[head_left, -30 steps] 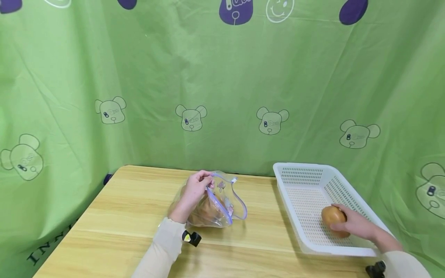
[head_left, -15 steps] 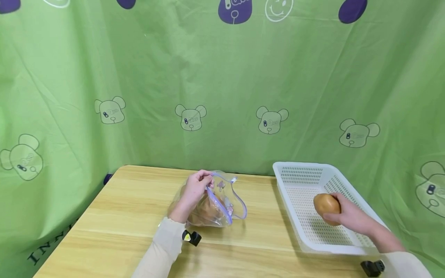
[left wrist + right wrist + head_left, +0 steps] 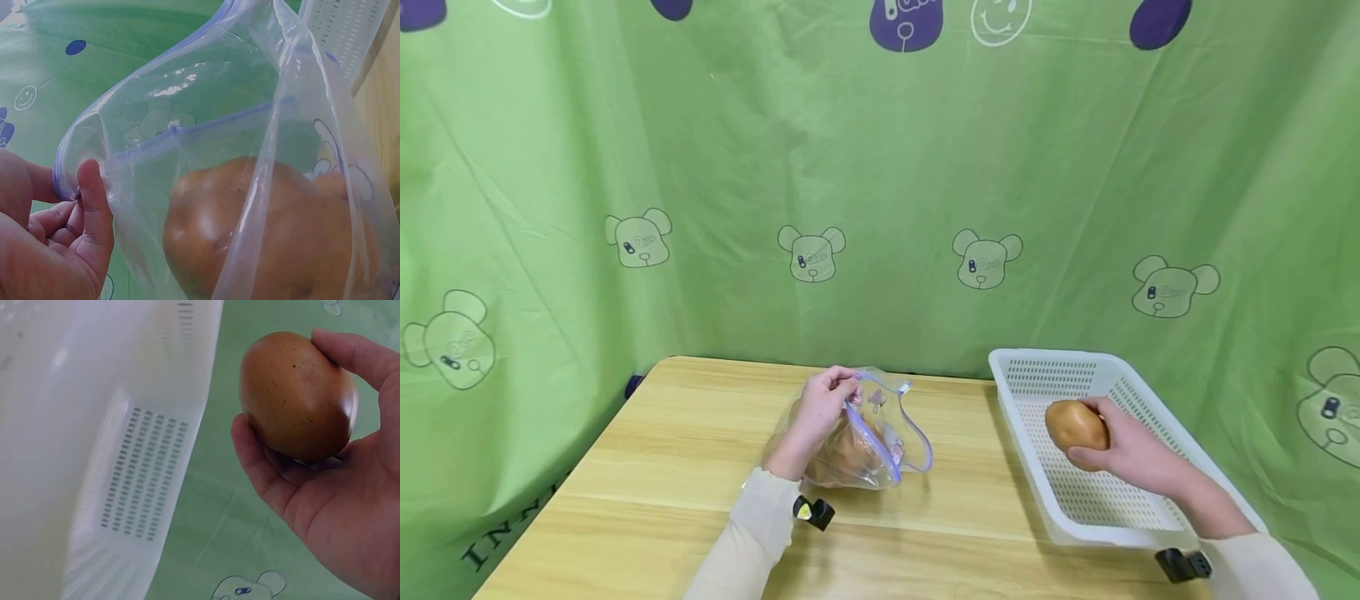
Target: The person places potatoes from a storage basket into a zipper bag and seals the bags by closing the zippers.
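Two hands work over the wooden desk (image 3: 685, 467). Left hand (image 3: 822, 408) pinches the blue zip rim of a clear plastic bag (image 3: 880, 442), thumb and curled fingers (image 3: 94, 206) pressed together on the edge so that the mouth gapes upward; the bag rests on the desk with brown potatoes (image 3: 269, 237) inside. Right hand (image 3: 1131, 450) has its grip wrapped around one brown potato (image 3: 1075, 425), fingers curled under it and thumb over the top, holding it above the white perforated basket (image 3: 1060, 367), clear of the floor, near the basket's left wall.
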### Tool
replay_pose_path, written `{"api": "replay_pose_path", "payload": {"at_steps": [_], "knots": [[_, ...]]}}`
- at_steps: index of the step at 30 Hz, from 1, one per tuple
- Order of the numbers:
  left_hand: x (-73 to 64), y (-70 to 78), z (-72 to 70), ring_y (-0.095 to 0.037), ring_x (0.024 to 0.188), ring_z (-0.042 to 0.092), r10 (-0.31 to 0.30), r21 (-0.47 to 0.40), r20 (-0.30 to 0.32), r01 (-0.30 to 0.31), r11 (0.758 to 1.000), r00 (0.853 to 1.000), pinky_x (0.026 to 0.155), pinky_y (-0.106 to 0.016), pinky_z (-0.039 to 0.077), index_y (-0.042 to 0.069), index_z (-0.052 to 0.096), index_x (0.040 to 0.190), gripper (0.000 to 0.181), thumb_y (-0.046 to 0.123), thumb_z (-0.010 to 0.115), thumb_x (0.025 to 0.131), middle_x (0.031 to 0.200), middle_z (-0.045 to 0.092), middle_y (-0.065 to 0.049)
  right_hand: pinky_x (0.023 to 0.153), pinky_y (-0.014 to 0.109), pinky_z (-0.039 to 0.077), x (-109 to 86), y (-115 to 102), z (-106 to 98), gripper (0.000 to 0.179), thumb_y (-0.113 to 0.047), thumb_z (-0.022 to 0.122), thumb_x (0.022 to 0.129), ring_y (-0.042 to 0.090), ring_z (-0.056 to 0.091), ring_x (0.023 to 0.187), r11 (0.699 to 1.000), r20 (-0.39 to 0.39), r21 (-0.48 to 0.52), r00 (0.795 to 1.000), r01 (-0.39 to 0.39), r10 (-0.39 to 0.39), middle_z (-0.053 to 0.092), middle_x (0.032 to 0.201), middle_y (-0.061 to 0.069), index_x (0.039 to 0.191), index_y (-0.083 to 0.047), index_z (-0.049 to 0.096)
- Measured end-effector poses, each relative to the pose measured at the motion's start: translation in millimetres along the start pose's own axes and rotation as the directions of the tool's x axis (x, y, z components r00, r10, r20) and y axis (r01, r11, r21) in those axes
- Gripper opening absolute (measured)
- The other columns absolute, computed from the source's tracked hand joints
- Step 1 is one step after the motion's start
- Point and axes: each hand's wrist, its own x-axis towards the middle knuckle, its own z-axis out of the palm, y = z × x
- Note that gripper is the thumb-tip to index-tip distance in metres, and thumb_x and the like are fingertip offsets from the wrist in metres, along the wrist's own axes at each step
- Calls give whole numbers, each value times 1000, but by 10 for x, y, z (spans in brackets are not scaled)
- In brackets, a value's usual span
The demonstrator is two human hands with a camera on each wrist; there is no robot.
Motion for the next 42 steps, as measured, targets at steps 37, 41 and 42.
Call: {"api": "replay_pose_path", "payload": {"at_steps": [37, 41, 42], "knots": [[13, 17, 10, -12, 66, 54, -7, 2, 5, 7, 1000, 1000, 57, -21, 51, -10, 59, 108, 20, 2, 52, 94, 84, 59, -19, 87, 43, 47, 645, -1170, 804, 70, -24, 78, 77, 22, 57, 102, 964, 92, 131, 965, 231, -244, 56, 122, 9, 135, -6, 43], [6, 14, 24, -12, 66, 54, -1, 0, -5, 1, 1000, 1000, 57, -21, 51, -10, 59, 107, 19, 1, 51, 94, 81, 59, -15, 88, 43, 47, 690, -1263, 932, 67, -26, 77, 78, 22, 57, 101, 955, 123, 172, 957, 241, -263, 58, 118, 8, 133, -7, 45], [8, 10, 24, -12, 66, 54, -2, -1, -4, 2, 1000, 1000, 56, -20, 51, -10, 59, 107, 19, 1, 51, 94, 80, 59, -14, 88, 43, 47, 698, -1278, 964, 67, -26, 77, 78, 22, 57, 102, 954, 128, 169, 954, 249, -272, 58, 119, 9, 133, -7, 45]]}}
